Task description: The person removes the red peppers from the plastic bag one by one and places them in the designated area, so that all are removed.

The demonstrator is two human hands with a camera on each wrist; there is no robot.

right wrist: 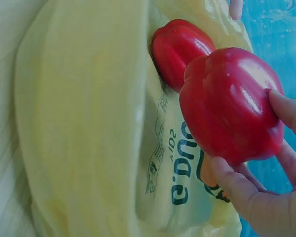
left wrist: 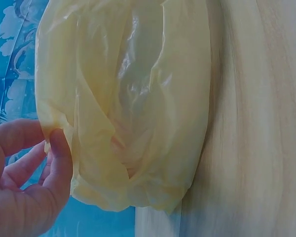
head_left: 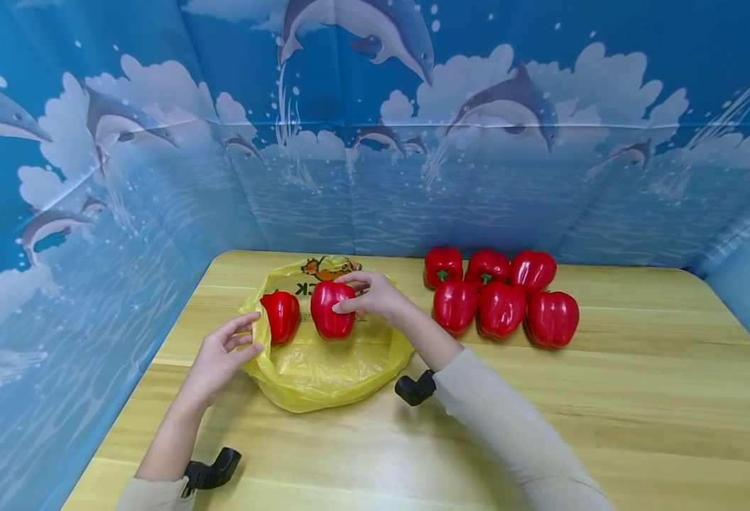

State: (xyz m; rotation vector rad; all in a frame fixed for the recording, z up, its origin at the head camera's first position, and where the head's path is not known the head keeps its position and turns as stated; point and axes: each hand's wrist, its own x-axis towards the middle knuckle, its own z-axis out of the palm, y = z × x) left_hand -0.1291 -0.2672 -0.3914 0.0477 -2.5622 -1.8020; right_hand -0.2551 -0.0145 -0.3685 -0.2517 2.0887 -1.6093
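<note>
A yellow plastic bag (head_left: 323, 387) lies spread with its mouth wide on the table, printed lettering showing on its inside. Within it, at the left, rests one red bell pepper (head_left: 283, 316). My right hand (head_left: 375, 294) grips a second red bell pepper (head_left: 333, 311) over the bag's opening; the right wrist view shows this pepper (right wrist: 232, 106) between thumb and fingers, partly overlapping the other pepper (right wrist: 180, 52). At the bag's left edge, my left hand (head_left: 224, 355) pinches the plastic between thumb and fingertips, seen close up in the left wrist view (left wrist: 37, 173).
Several red bell peppers (head_left: 501, 310) stand grouped in two rows on the wooden table (head_left: 655, 397), right of the bag. Blue dolphin-print cloth (head_left: 413, 191) walls the back and sides. Black wrist mounts (head_left: 416, 388) sit on both forearms.
</note>
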